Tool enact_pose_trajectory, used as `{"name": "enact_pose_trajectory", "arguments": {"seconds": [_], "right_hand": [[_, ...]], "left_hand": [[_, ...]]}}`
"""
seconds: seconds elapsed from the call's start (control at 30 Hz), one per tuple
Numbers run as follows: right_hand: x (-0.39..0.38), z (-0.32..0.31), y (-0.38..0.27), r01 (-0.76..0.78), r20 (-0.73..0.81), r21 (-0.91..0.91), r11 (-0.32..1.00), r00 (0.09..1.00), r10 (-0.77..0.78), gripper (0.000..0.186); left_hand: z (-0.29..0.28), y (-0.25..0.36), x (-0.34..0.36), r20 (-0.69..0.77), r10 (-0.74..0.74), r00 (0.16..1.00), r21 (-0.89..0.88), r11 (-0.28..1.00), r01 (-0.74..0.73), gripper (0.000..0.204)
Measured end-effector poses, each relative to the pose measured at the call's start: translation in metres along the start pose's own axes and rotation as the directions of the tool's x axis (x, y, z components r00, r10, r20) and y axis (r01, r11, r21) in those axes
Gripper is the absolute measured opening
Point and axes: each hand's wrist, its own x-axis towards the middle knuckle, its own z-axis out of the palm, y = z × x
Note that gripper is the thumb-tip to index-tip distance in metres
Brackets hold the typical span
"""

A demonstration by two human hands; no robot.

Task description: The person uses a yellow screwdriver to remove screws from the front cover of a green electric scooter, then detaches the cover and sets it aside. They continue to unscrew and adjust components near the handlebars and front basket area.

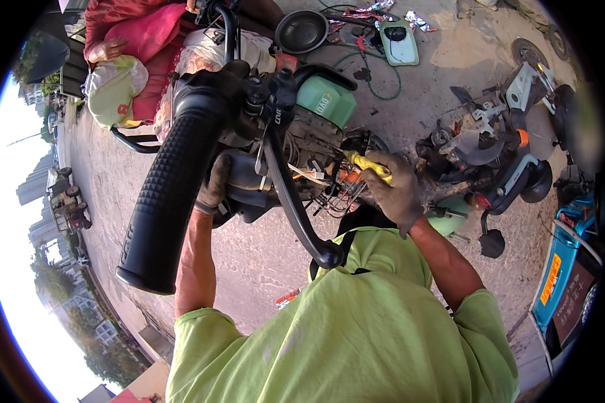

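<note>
In a grey work glove, my right hand (395, 191) grips a yellow-handled screwdriver (368, 166). The tool points away to the upper left, toward the open inside of an electric scooter's front; its tip is hard to make out there. My left hand (215, 185), gloved too, holds the side of a dark grey rounded housing (247, 176), with part of its fingers hidden. Between my hands lie exposed wires (333, 195) and a white connector (316, 166). The black handlebar grip (171, 181) and brake lever (296, 201) stand large in front, over the work.
A person (141, 47) in red sits beyond the scooter at the upper left. Past it are a black bowl (302, 31), a pale green panel (398, 47) and a green hose (398, 84). Dismantled scooter parts (484, 144) lie at right, near a blue-framed vehicle (554, 269).
</note>
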Motion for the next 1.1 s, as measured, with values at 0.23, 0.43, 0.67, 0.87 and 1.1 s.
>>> {"name": "enact_pose_trajectory", "arguments": {"seconds": [0.23, 0.43, 0.67, 0.87, 1.1], "right_hand": [[-0.004, -0.017, 0.010, -0.818, 0.512, 0.440, 0.371, 0.567, 0.645, 0.036], [-0.006, -0.003, -0.006, -0.065, 0.090, -0.058, 0.996, 0.993, 0.070, 0.026], [-0.007, -0.009, 0.001, -0.707, 0.470, 0.691, 0.150, 0.597, 0.650, 0.035], [-0.006, -0.003, -0.003, -0.190, 0.118, -0.074, 0.979, 0.973, 0.198, 0.028], [-0.010, 0.006, 0.003, -0.218, 0.019, 0.225, 0.950, 0.975, 0.219, 0.034]], "left_hand": [[0.001, 0.002, -0.001, -0.020, 0.005, 1.000, -0.025, 1.000, -0.005, 0.037], [0.000, 0.002, -0.002, -0.011, -0.038, 0.999, -0.021, 0.999, 0.038, 0.038], [0.000, 0.012, 0.000, 0.012, -0.087, 0.996, -0.056, 0.995, 0.088, 0.044], [-0.008, 0.001, -0.003, 0.104, -0.042, 0.994, -0.097, 0.994, 0.052, 0.033], [-0.010, -0.004, -0.002, 0.126, -0.026, 0.992, -0.076, 0.996, 0.036, 0.031]]}}
